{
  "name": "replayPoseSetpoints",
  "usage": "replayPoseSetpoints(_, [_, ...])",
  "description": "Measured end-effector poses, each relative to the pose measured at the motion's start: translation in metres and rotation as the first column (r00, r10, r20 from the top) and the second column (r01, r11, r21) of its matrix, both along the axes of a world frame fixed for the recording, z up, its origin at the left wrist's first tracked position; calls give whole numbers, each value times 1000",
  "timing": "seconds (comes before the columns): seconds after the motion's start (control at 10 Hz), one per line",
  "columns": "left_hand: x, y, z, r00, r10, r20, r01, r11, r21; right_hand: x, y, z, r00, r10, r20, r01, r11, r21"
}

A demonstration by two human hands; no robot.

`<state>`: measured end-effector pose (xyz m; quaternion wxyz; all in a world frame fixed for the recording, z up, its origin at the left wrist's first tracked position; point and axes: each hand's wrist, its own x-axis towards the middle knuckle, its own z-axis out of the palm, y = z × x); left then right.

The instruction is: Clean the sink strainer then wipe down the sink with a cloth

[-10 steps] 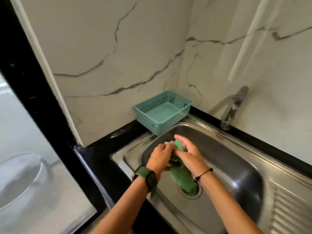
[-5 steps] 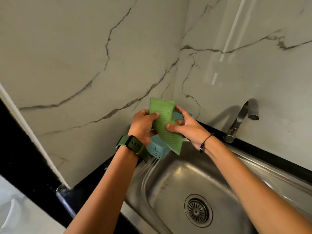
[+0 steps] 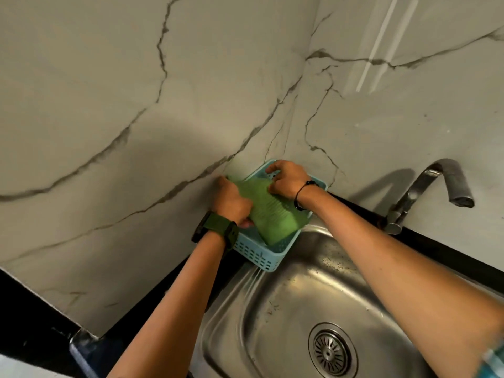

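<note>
Green cloth (image 3: pixel 268 211) at frame centre, draped over the blue basket (image 3: pixel 259 255) in the wall corner, gripped at its left edge by the left hand (image 3: pixel 230 200), pinched at its top by the right hand (image 3: pixel 286 178), above sink (image 3: pixel 272 309) and strainer (image 3: pixel 332 350).

Bare forearms: a dark green watch (image 3: pixel 218 227) on the left wrist, a black cord bracelet (image 3: pixel 301 193) on the right.

Domestic kitchen corner. Evidence: stainless steel sink basin (image 3: pixel 286 309) with round slotted drain strainer (image 3: pixel 332 351); curved chrome tap (image 3: pixel 431 192); grey-veined white marble-look wall panels (image 3: pixel 109 91); black countertop edge (image 3: pixel 450 249); perforated light-blue plastic basket (image 3: pixel 259 255).
</note>
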<state>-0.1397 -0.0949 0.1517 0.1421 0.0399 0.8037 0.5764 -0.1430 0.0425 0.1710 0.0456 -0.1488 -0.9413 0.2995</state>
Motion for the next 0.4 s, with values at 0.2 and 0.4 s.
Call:
replayPoseSetpoints(0.2, [7, 3, -21, 931, -210, -300, -58, 723, -689, -15, -5, -33, 950, 159, 268, -210, 962, 174])
replayPoseSetpoints(0.4, [5, 0, -23, 900, -311, -305, -46, 628, -777, -13, -12, -50, 942, 209, 262, -269, 938, 219])
